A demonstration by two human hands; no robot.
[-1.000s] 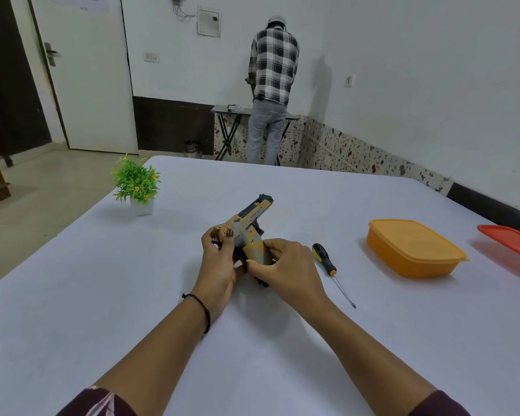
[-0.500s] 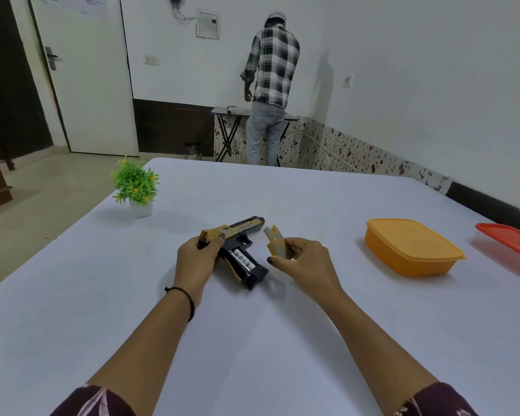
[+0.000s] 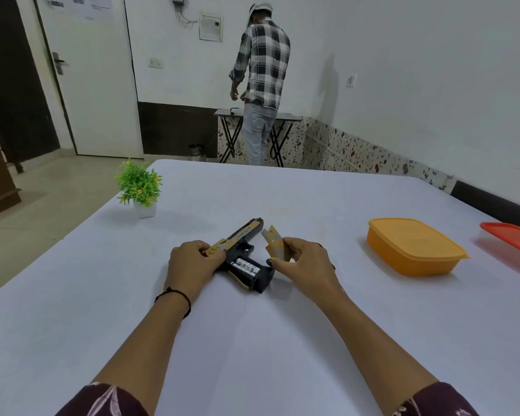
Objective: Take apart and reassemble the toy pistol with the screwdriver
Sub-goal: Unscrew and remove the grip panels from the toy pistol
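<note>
On the table [image 3: 102,295], toy pistol [image 3: 246,265] between hands, left hand [image 3: 192,262] gripping it

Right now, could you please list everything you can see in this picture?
table: one, white
toy pistol: one, tan and black, on the table
batteries: count unclear, white, in its grip
grip cover: one, tan, beside the pistol
potted plant: one, green, table's far left
lidded container: one, orange, table's right
red-lidded box: one, right edge, cropped
person: one, checked shirt, back wall
left hand: grips the pistol's rear
right hand: pinches the grip cover
</note>
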